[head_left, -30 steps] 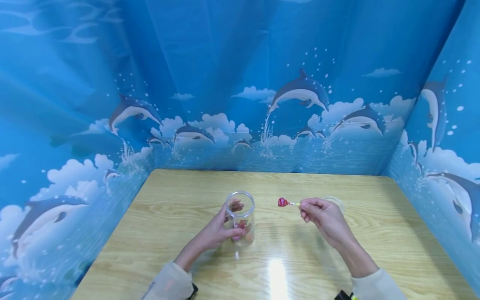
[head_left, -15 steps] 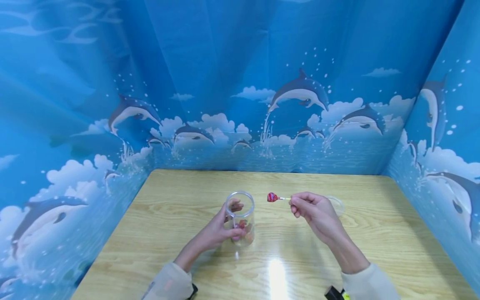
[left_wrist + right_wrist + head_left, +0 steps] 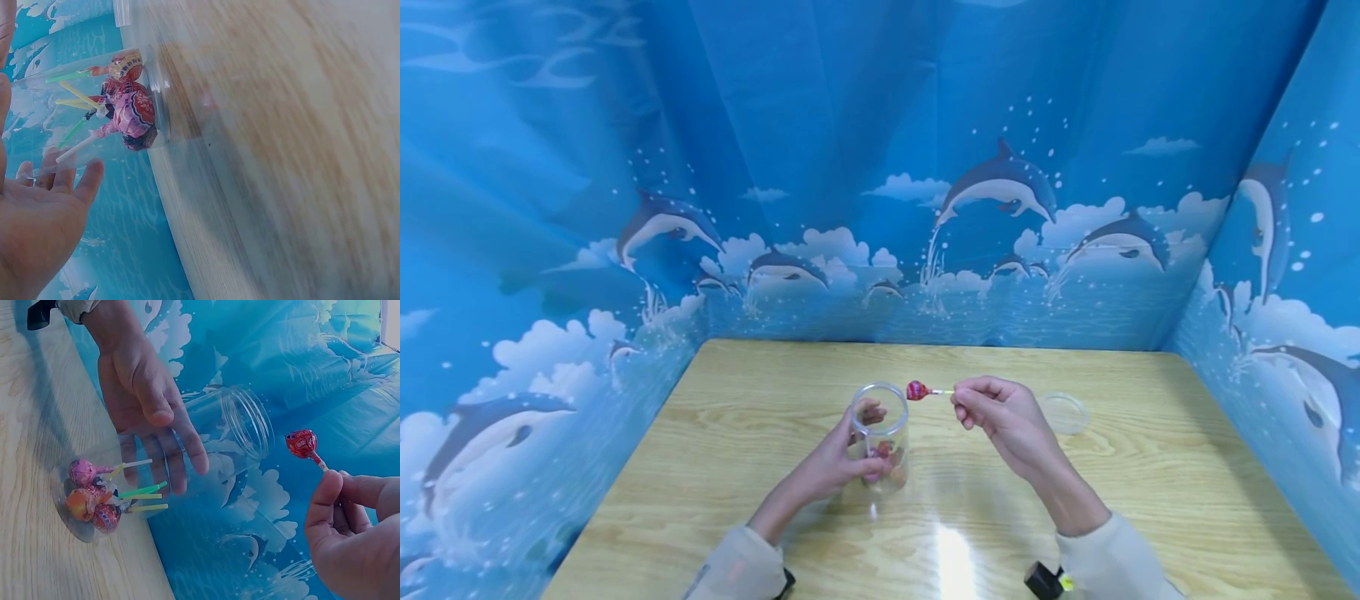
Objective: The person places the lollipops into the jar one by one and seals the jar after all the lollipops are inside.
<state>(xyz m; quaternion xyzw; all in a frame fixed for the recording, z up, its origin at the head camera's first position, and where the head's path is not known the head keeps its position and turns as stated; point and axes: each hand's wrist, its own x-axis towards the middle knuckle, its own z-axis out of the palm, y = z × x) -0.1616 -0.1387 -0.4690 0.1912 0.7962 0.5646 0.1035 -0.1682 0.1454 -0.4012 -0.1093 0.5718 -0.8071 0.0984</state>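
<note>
A clear plastic jar [image 3: 901,442] without a lid on it stands upright on the table, with several wrapped lollipops [image 3: 94,494] at its bottom, sticks pointing up. My left hand [image 3: 831,465] holds the jar from its left side, thumb in front and fingers round the back. Between thumb and fingertips, my right hand [image 3: 1011,425] pinches the yellowish stick of a red-wrapped lollipop [image 3: 917,391]. In the head view, that candy end overlaps the area just right of the jar's rim; the right wrist view has it beyond the open mouth, apart from it.
On the wooden table [image 3: 760,392], a round clear lid [image 3: 1064,413] lies to the right, behind my right hand. Blue dolphin-print curtains [image 3: 820,167] enclose the table at the back and sides. A black wrist device [image 3: 1043,580] shows beside the right sleeve.
My right hand has carried the red lollipop leftward and slightly farther back, up to the jar's rim, uncovering the lid. The left hand and the jar have stayed in place.
</note>
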